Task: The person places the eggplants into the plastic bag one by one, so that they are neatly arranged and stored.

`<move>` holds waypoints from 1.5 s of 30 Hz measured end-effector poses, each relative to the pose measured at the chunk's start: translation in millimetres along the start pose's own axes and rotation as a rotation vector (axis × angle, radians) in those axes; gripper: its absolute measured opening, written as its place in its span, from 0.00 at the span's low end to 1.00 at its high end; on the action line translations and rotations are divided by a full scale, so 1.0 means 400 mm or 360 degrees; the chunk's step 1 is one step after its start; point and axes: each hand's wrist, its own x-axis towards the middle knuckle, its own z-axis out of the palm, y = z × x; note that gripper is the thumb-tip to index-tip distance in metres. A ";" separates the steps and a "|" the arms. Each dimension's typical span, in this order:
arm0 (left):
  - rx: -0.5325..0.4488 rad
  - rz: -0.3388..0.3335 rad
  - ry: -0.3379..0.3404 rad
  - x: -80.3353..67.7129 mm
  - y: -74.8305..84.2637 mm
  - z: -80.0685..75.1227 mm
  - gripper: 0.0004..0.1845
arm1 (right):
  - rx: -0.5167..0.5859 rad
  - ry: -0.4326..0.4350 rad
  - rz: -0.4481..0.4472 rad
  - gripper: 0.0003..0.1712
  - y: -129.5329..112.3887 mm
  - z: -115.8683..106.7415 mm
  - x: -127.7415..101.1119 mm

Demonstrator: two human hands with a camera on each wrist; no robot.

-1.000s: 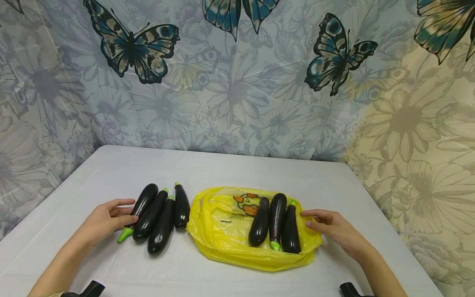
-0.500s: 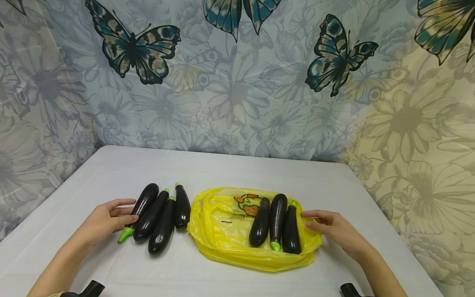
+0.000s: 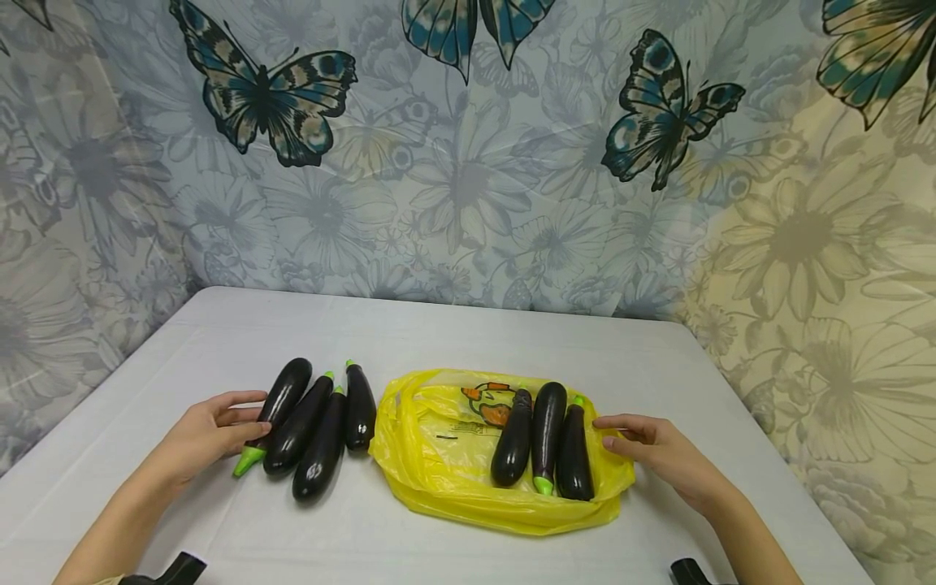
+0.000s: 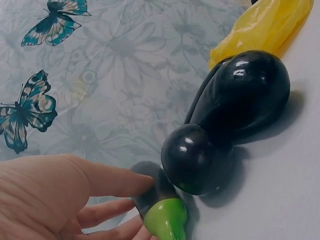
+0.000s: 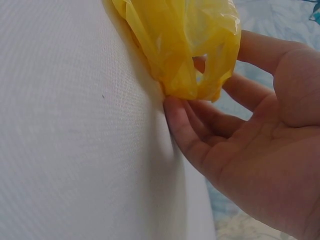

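Observation:
Several dark purple eggplants point(image 3: 316, 426) lie side by side on the white table point(image 3: 468, 341), left of a yellow plastic bag point(image 3: 446, 455). Three more eggplants point(image 3: 544, 439) rest on the bag. My left hand point(image 3: 219, 426) lies open beside the leftmost eggplant point(image 3: 274, 410), its fingertips touching it near the green stem point(image 4: 165, 217). At the bag's right edge my right hand point(image 3: 643, 445) rests open, its relaxed fingers point(image 5: 185, 130) against the crumpled plastic point(image 5: 185, 45).
A curtain printed with flowers and butterflies point(image 3: 468, 146) hangs behind and around the table. The table's far half point(image 3: 439, 325) is bare white surface. Dark wrist-camera mounts point(image 3: 175, 569) show at the bottom edge.

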 end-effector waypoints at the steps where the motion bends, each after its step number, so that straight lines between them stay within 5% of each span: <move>1: 0.0005 0.0001 0.0003 0.000 0.000 0.000 0.38 | 0.0002 -0.0001 0.0000 0.27 0.000 0.000 0.000; 45: -0.0233 0.0056 0.0019 0.003 0.002 0.000 0.36 | 0.0020 -0.0003 -0.0004 0.27 0.000 0.000 -0.001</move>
